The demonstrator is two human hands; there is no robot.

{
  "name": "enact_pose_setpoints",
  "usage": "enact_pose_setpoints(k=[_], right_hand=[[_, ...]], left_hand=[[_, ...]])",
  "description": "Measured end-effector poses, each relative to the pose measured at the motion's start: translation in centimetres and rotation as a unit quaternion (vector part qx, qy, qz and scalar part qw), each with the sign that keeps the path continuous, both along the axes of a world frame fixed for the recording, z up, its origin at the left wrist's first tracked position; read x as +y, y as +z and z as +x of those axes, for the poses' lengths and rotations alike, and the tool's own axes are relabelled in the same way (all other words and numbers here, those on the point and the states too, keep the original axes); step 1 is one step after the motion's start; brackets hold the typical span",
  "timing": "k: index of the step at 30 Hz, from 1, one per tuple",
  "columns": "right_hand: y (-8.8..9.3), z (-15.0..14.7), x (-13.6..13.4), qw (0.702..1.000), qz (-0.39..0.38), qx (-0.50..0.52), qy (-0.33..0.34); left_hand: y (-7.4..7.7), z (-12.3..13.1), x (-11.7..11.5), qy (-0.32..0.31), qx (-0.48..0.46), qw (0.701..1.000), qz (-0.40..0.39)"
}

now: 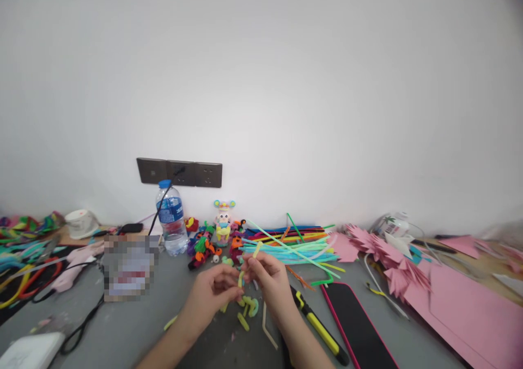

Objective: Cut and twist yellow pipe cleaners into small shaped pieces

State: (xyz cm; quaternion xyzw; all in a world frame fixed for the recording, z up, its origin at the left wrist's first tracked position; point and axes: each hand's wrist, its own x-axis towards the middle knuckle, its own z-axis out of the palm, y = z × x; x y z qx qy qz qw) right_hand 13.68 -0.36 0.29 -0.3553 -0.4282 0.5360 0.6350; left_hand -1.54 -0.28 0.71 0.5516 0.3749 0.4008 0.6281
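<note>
A pale yellow pipe cleaner (257, 249) runs between my two hands over the middle of the table. My left hand (216, 288) pinches its lower part between thumb and fingers. Higher up, my right hand (266, 275) grips it, and the top end sticks out above the fingers. Below the hands lie several short yellow-green pipe-cleaner pieces (243, 321), some curled. A thin pale bent strip (267, 328) lies by my right wrist. Just behind the hands stands a small figure (223, 224), with colourful fuzzy pieces (201, 249) beside it.
Bundled pipe cleaners (294, 249) lie behind my right hand. To the right are a yellow-black utility knife (322, 331), a phone (359, 325) and pink paper (461, 309). On the left stand a water bottle (171, 219) and a pink glue gun (71, 268) with cables.
</note>
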Motion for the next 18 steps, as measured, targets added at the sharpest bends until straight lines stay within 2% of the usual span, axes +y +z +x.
enact_pose_setpoints(k=[8,14,18], right_hand=[[0.13,0.05,-0.29,0.999,0.019,-0.045,0.013],[0.70,0.05,-0.27,0.993,0.067,-0.097,-0.017],[0.45,0.11,-0.08,0.992,0.060,-0.110,-0.030]], left_hand=[[-0.60,-0.20,0.25,-0.023,0.010,1.000,-0.016],[0.02,-0.24,0.01,-0.029,0.001,0.999,-0.031],[0.28,-0.29,-0.10,-0.009,-0.009,1.000,-0.018]])
